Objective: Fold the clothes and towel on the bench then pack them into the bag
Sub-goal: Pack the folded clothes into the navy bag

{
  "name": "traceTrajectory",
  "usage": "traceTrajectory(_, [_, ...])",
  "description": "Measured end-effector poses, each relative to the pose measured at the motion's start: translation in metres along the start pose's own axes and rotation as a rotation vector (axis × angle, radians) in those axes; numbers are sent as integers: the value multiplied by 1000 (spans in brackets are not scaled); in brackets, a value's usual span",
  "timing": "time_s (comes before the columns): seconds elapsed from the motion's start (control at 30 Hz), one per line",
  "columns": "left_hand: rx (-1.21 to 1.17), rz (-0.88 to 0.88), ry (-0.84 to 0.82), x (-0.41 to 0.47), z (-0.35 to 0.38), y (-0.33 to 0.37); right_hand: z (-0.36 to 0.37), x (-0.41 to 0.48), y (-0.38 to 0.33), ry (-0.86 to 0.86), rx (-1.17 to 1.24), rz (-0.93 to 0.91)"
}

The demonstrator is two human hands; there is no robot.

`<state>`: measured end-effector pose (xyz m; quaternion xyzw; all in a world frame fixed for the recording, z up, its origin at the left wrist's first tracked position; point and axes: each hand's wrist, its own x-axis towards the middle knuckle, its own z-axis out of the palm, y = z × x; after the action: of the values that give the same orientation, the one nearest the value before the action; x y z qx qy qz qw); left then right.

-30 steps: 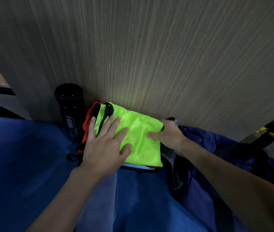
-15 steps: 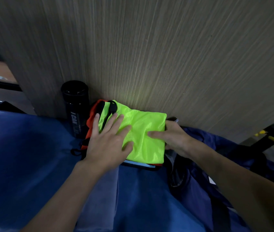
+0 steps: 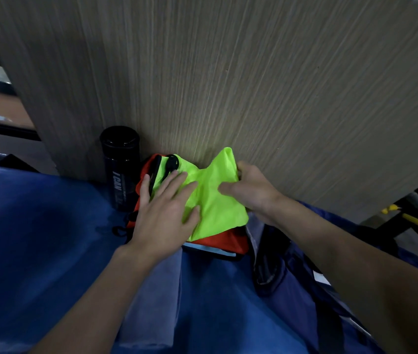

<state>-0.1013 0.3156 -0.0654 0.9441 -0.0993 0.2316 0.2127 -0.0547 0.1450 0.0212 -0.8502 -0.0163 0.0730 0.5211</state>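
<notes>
We see the left hand (image 3: 163, 218) flat, fingers spread, pressing the neon yellow garment (image 3: 218, 208) on the blue bench (image 3: 36, 238). The right hand (image 3: 251, 190) pinches its raised far-right corner. The orange garment (image 3: 223, 240) beneath is mostly hidden. The dark bag (image 3: 294, 282) at right is cut off by the forearm.

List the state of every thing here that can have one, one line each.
Neon yellow-green mesh garment: folded, topmost, right edge raised.
Orange fabric garment: folded flat beneath it.
Black cylindrical bottle: upright, lid on.
Grey folded towel: flat on the blue bench.
Dark blue fabric bag: slumped, seemingly unzipped.
Left hand: fingers straight, pressing the yellow-green garment.
Right hand: gripping its raised edge.
</notes>
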Motion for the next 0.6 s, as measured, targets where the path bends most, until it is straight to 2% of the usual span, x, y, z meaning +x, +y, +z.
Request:
traceTrajectory(0.1, [15, -3, 4, -3, 1, -3, 1, 2, -1, 41, -18, 45])
traceTrajectory(0.27, [161, 27, -78, -9, 8, -11, -9, -12, 36, -96, 10, 384])
traceTrajectory(0.4, [163, 14, -99, -9, 6, -13, -4, -16, 56, -78, -49, 346])
traceTrajectory(0.6, [175, -15, -151, -9, 2, -11, 3, -24, 73, 11, -8, 329])
